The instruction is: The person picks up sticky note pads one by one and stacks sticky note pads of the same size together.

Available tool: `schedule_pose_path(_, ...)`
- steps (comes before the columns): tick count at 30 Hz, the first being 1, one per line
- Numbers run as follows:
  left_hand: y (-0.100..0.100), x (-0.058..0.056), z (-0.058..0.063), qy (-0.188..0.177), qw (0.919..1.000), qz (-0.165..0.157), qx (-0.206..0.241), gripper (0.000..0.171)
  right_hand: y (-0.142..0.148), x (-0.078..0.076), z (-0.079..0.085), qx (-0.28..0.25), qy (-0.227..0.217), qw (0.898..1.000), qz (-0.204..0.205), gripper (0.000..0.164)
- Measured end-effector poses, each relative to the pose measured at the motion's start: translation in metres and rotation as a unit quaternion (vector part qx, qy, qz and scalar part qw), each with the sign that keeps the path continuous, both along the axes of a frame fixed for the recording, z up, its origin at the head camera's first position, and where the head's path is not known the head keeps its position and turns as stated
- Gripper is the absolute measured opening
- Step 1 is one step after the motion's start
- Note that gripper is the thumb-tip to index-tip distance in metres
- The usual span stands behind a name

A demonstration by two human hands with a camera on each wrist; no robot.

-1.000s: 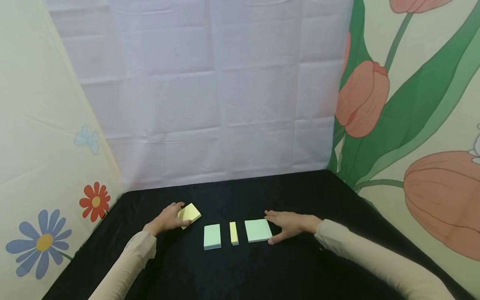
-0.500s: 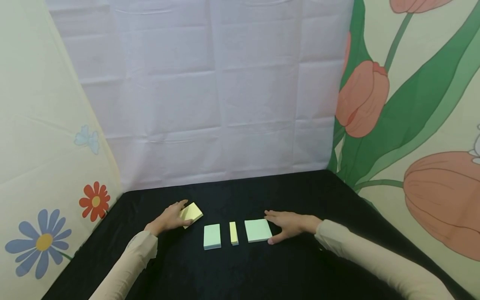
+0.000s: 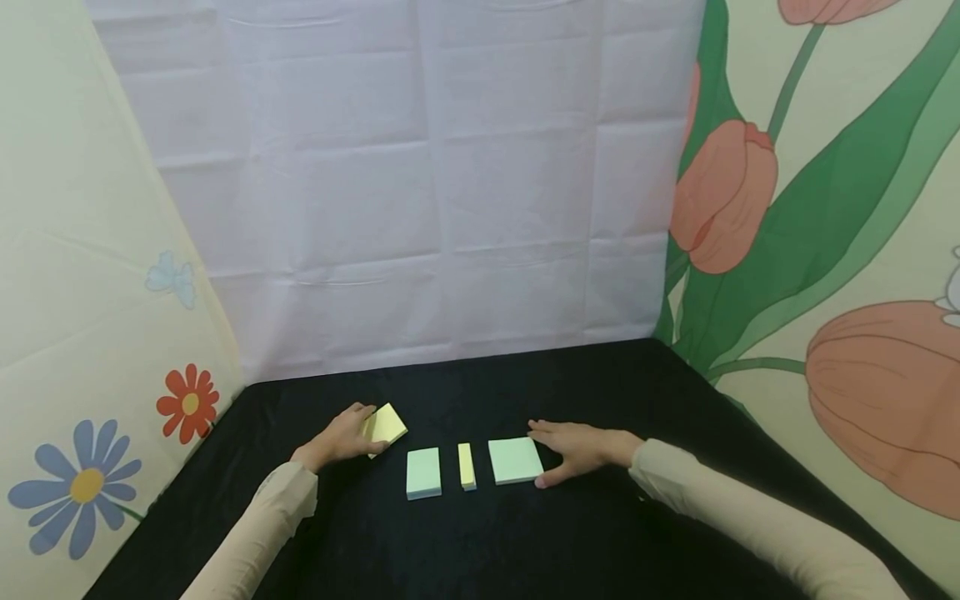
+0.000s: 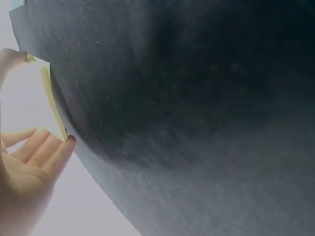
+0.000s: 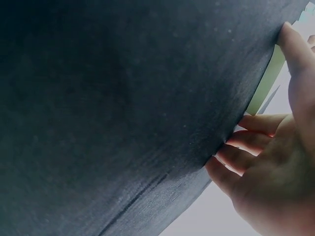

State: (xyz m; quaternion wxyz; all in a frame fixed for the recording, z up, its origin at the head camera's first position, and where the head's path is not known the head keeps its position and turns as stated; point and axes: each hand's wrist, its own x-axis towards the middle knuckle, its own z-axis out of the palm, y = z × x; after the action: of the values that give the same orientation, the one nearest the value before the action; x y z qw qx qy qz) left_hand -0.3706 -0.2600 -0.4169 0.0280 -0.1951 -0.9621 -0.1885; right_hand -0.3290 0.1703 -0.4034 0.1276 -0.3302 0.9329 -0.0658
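Note:
My left hand (image 3: 342, 435) holds a square yellow sticky note pad (image 3: 387, 424) at the left, thumb on the near edge and fingers at the far edge. In the left wrist view the yellow pad's side (image 4: 52, 101) shows between thumb and fingertips. My right hand (image 3: 577, 447) lies spread at the right edge of a pale green sticky note pad (image 3: 515, 461). Its thumb is by the near corner and its fingers stretch past the far one. The right wrist view shows the green pad's side (image 5: 266, 81) between thumb and index finger.
Between the hands lie a smaller green sticky note pad (image 3: 424, 473) and a narrow yellow one (image 3: 467, 467), roughly in a row with the larger green pad. A black cloth (image 3: 480, 550) covers the table. A white sheet (image 3: 450, 183) hangs behind, with flower-printed cloths at both sides.
My left hand has shifted slightly right and away from me, and the yellow pad has moved with it. The right hand and the other pads have stayed put.

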Motion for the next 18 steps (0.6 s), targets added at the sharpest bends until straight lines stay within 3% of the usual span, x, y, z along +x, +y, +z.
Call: schedule_pose_path(18, 0.012, -0.002, 0.009, 0.044, 0.9977, -0.051, 0.005, 0.068, -0.002, 0.001, 0.002, 0.006, -0.005, 1.000, -0.006, 0.090)
